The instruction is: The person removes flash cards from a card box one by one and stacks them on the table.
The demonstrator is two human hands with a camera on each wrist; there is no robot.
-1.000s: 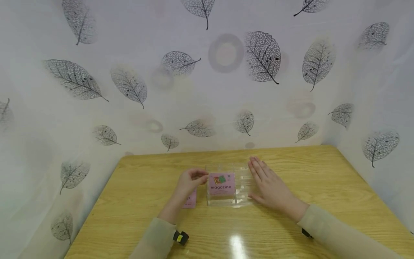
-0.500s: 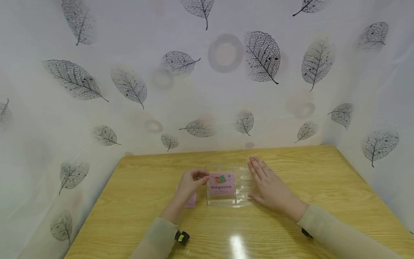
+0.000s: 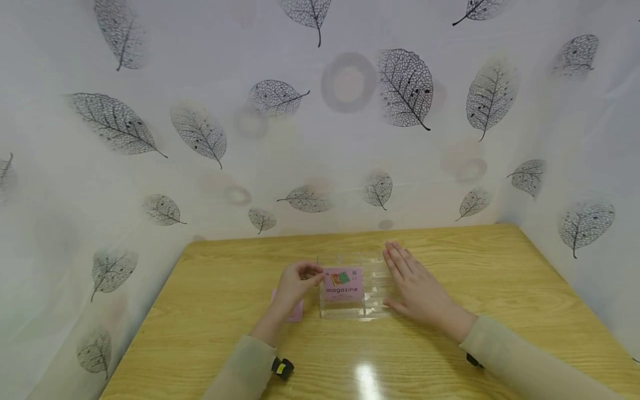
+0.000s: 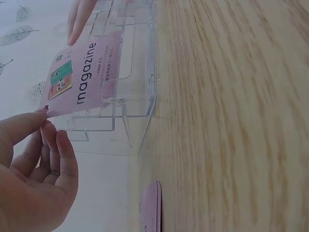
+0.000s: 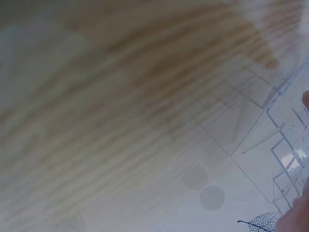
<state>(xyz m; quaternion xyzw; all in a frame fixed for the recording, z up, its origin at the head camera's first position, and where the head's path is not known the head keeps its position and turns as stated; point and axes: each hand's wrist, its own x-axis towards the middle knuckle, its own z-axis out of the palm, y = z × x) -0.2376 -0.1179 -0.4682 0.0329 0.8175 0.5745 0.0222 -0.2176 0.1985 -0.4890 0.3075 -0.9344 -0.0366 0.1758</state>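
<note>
My left hand (image 3: 295, 283) pinches the upper left corner of a pink card (image 3: 343, 284) printed "magazine", between thumb and fingers. In the left wrist view that card (image 4: 84, 72) leans in the front of a clear plastic organizer (image 4: 140, 72) with stepped compartments. My right hand (image 3: 417, 286) lies along the organizer's right side with straight fingers; whether it presses there I cannot tell. Another pink card or small stack (image 3: 296, 312) lies on the table left of the organizer, partly hidden by my left wrist. The right wrist view is hazy and catches only the organizer's edge (image 5: 285, 140).
The wooden table (image 3: 425, 355) carries the organizer near its middle. A pale curtain printed with leaves (image 3: 310, 139) hangs behind the table and along both sides. A dark wrist strap with a small device (image 3: 283, 368) sits at my left cuff.
My left forearm has shifted very slightly to the right, uncovering a bit more of the pink card on the table. The pinched card, the organizer and my right hand look the same.
</note>
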